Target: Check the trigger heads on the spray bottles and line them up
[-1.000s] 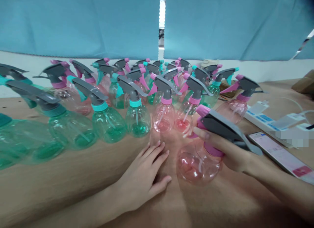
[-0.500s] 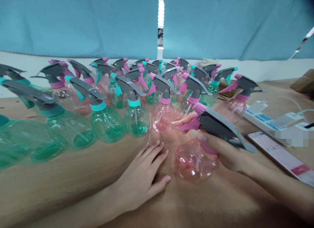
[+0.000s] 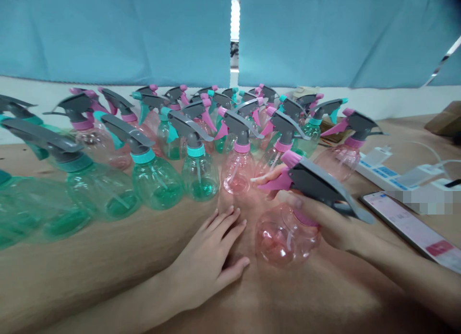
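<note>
My right hand (image 3: 324, 219) is closed round the neck of a clear pink spray bottle (image 3: 284, 235) with a grey trigger head (image 3: 320, 187) and pink nozzle. The bottle leans over the wooden table (image 3: 108, 257), nozzle pointing left. My left hand (image 3: 212, 259) lies flat on the table just left of the bottle, fingers spread, holding nothing. Just beyond both hands stand several more spray bottles: green ones (image 3: 154, 180) to the left, pink ones (image 3: 237, 168) in the middle and right.
A phone (image 3: 410, 226) with a lit screen lies at the right, behind it a white power strip (image 3: 389, 173) with plugs and cables. A cardboard box (image 3: 444, 120) sits at the far right. Blue curtains (image 3: 115, 31) hang behind the table.
My right hand has shifted the pink bottle slightly left and up, and its pink trigger now shows at the left. My left hand has stayed flat in place.
</note>
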`<state>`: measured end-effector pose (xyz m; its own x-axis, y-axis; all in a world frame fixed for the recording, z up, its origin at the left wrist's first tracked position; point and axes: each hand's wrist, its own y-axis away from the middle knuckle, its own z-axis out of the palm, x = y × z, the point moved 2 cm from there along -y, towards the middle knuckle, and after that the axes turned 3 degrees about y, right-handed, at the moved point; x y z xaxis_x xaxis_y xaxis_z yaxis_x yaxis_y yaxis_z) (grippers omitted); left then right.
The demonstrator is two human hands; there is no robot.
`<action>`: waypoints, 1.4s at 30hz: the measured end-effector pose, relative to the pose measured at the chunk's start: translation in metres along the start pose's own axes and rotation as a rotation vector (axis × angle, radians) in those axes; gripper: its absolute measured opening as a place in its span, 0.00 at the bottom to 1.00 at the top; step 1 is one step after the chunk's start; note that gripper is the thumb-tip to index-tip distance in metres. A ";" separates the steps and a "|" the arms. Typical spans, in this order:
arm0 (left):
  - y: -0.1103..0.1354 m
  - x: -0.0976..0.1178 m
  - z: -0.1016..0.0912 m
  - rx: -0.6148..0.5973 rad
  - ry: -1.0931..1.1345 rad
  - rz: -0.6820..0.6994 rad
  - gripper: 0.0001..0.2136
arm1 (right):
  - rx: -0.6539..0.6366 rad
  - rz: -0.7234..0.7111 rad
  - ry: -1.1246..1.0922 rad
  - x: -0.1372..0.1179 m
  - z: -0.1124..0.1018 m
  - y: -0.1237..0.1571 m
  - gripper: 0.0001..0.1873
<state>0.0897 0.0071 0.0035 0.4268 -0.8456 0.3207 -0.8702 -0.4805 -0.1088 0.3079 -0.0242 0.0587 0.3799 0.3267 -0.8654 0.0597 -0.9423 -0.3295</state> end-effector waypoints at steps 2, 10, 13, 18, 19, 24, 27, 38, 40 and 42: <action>0.000 0.000 0.000 -0.001 -0.006 0.003 0.26 | -0.001 0.002 -0.005 0.002 0.000 -0.001 0.10; 0.000 0.000 0.001 -0.019 -0.036 0.011 0.26 | -0.008 -0.024 0.018 -0.006 0.000 -0.003 0.16; 0.000 -0.001 0.002 -0.008 -0.025 0.013 0.26 | -0.004 -0.019 0.037 -0.007 0.000 -0.003 0.16; 0.000 -0.001 0.001 -0.005 -0.021 0.008 0.26 | 0.007 -0.017 0.005 -0.003 0.001 -0.004 0.15; 0.000 -0.001 0.001 -0.008 -0.026 0.007 0.26 | 0.007 -0.012 0.007 -0.003 0.001 -0.005 0.15; 0.001 -0.002 0.003 -0.007 -0.036 0.014 0.26 | -0.021 -0.010 -0.036 -0.009 0.004 -0.008 0.16; 0.001 -0.002 0.003 0.002 -0.030 0.017 0.26 | -0.029 -0.006 -0.042 -0.009 0.004 -0.007 0.16; 0.000 0.000 0.001 -0.020 -0.033 0.012 0.27 | -0.026 -0.026 -0.038 -0.008 0.004 -0.006 0.12; 0.001 0.000 0.001 -0.017 -0.025 0.008 0.27 | -0.011 -0.022 -0.033 -0.005 0.003 -0.006 0.12; 0.001 0.000 0.001 -0.012 -0.019 0.010 0.26 | 0.011 -0.002 -0.019 -0.002 0.001 -0.004 0.11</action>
<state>0.0893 0.0066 0.0028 0.4224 -0.8548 0.3016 -0.8775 -0.4690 -0.1004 0.3054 -0.0207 0.0616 0.3623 0.3301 -0.8717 0.0501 -0.9407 -0.3354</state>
